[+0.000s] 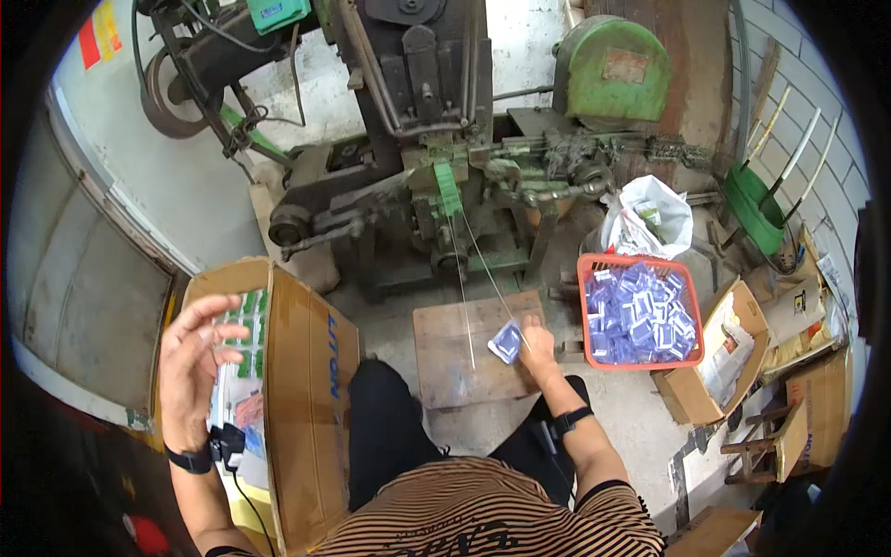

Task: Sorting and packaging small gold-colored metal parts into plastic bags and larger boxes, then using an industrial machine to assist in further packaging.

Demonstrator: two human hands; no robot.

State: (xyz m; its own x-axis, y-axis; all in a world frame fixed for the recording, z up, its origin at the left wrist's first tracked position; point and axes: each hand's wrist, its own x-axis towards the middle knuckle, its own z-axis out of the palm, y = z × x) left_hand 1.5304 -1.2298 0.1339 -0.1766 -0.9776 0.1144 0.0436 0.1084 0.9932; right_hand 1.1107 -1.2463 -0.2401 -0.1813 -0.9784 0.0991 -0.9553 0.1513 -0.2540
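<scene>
My left hand (195, 362) is raised over the near-left cardboard box (311, 371), its fingers spread and nothing visible between them. Beneath and beside it, several green-patterned pieces (249, 336) lie in rows inside the box. At the centre, my right hand (538, 342) closes on the edge of a small clear packet with a blue-violet tint and a white frame (506, 343). That packet is above a worn wooden board (441, 343). Two thin pale strands (484, 265) run down from the machine's green guide (447, 189), one passing close to my right fingers.
A dark, greasy machine (418, 102) fills the back, with a rounded green cover (613, 70) at right. Right of my hand stands a red basket (640, 366) heaped with similar packets. Near it are a white bag (650, 213), an opened carton (742, 343) and a wooden stool (789, 441).
</scene>
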